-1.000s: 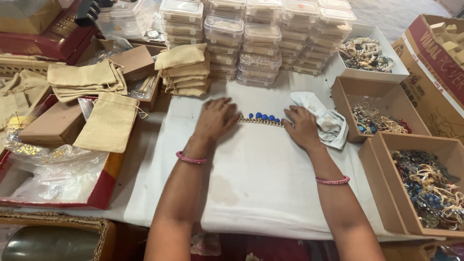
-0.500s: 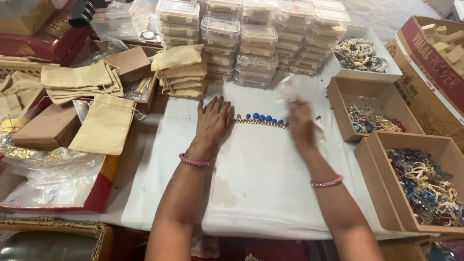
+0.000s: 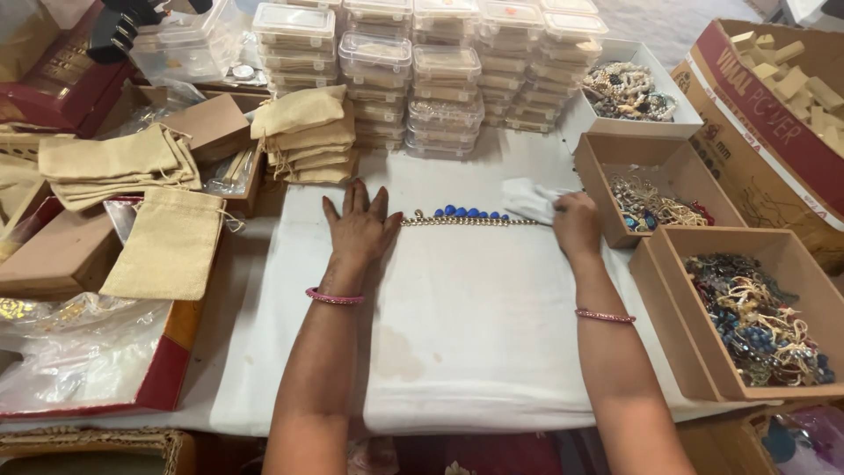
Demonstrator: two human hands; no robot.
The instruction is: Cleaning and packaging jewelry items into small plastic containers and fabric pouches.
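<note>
A gold necklace with blue beads (image 3: pixel 466 216) lies stretched out straight on a white cloth (image 3: pixel 457 334). My left hand (image 3: pixel 359 226) rests flat on the cloth, fingers spread, pressing the necklace's left end. My right hand (image 3: pixel 576 224) is at the necklace's right end and holds a white wiping cloth (image 3: pixel 530 199) bunched in its fingers. Both wrists wear pink bangles.
Stacks of clear plastic boxes (image 3: pixel 422 70) stand behind the cloth. Beige drawstring pouches (image 3: pixel 169 244) lie at left beside brown boxes. At right, open cardboard trays (image 3: pixel 756 308) hold tangled jewellery, with a white tray (image 3: pixel 629 88) of pieces behind.
My right hand picked up the white wiping cloth and slid right along the necklace, which now lies longer and straighter. My left hand stayed at the left end.
</note>
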